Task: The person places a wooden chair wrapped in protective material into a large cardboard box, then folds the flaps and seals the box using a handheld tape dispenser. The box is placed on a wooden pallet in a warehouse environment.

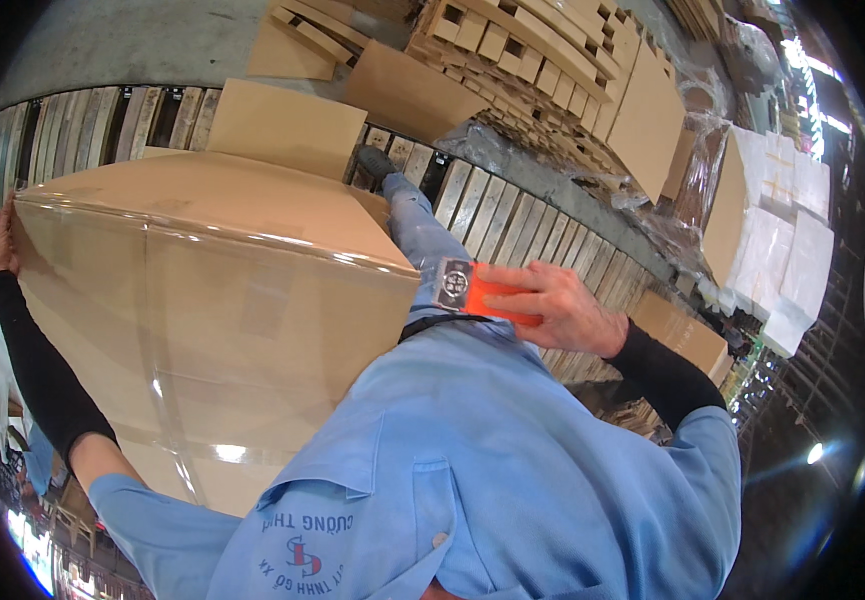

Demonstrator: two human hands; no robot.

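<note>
A large brown cardboard box (pixel 253 330) stands in front of me on the left, with shiny clear tape over its top edge and down its side. My left hand (pixel 3 240) reaches to its far left corner and rests against it, fingers stretched along the edge. My right hand (pixel 563 307) is closed around an orange block-shaped tool (pixel 501 296) with a silver-and-black front face; its exact kind does not show. That tool is held in front of my waist, just beyond the box's right corner. Black sleeves cover both forearms.
A roller conveyor (pixel 498 215) runs beyond the box, and my leg extends over it. Loose cardboard sheets (pixel 288 125) lean behind the box. Stacked cardboard pieces (pixel 553 60) stand at the back, white wrapped packs (pixel 778 230) to the right. A smaller carton (pixel 683 335) sits near my right arm.
</note>
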